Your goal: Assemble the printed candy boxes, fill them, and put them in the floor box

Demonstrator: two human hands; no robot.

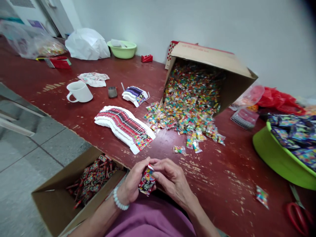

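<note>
My left hand [133,182], with a beaded bracelet at its wrist, is closed around a small red and black printed candy packet [147,181]. My right hand [171,177] pinches the packet's top edge between thumb and fingers, where a bit of white shows. Just beyond my hands on the table lies a fanned row of matching red packets [123,126] with white edges. Small clear sachets of colourful candies [187,115] spill toward me out of a tipped cardboard box [204,52]. Whatever is inside the held packet is hidden.
An open carton [46,210] of red packets stands below the table edge at left. A green basin [271,161] of dark packets and red scissors [297,215] are at right. A white mug [79,92] and purple packets [135,95] sit farther back.
</note>
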